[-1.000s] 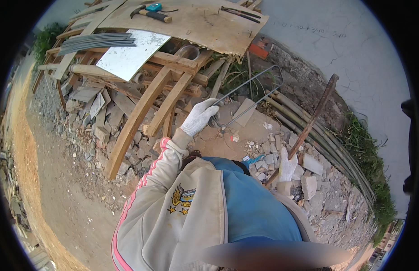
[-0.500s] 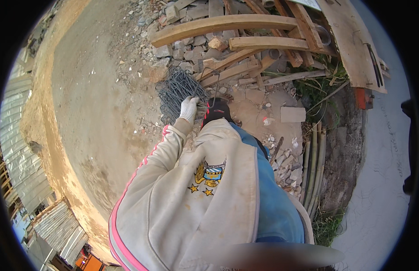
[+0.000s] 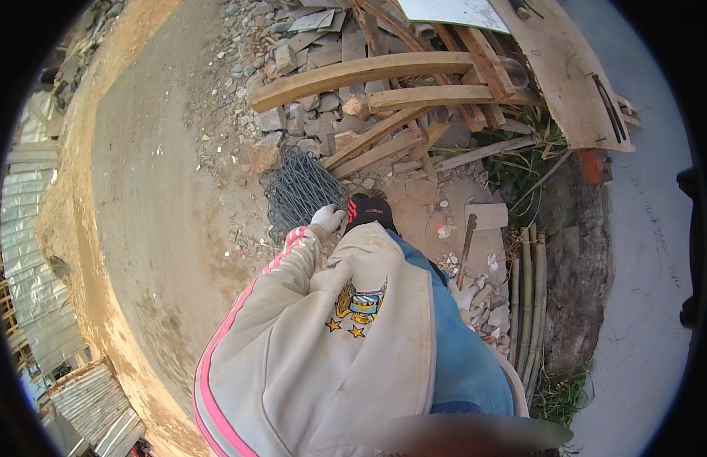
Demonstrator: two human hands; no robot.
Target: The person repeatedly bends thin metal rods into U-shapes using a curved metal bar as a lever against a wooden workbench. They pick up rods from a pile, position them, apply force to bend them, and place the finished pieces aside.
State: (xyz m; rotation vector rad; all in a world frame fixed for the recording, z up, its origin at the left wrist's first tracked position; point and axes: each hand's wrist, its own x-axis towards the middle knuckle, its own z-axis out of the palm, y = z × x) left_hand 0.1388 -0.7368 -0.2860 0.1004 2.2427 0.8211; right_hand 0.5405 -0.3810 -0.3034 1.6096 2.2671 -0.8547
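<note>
1. Head view: the white-gloved left hand (image 3: 328, 218) is resting at the lower right edge of the heap of bent rods (image 3: 296, 194), near the centre of the frame; its knitted fingers are looking bent, but the view is not revealing whether they are gripping a rod. The right hand is staying out of sight, so its state is not showing.
2. The heap is lying as a tangle of smooth, thin grey loops on dusty, grainy ground (image 3: 163, 198), just left of a black shoe (image 3: 371, 211) with red stripes.
3. Above, jagged stones (image 3: 273, 120) are spreading beneath a curved, sawn wooden beam (image 3: 361, 72); in the upper right, a flat plywood sheet (image 3: 559, 72) is lying near a smooth white panel (image 3: 456, 11).
4. At lower right, round bamboo poles (image 3: 532, 297) are running alongside rubble; a slim brown stick (image 3: 466, 251) is standing out to their left.
5. Half a second ago a bent loop was rising from the left hand across the shoe; now that loop is no longer jutting out there, the heap is appearing lower in the frame, and more of the stick is showing.
</note>
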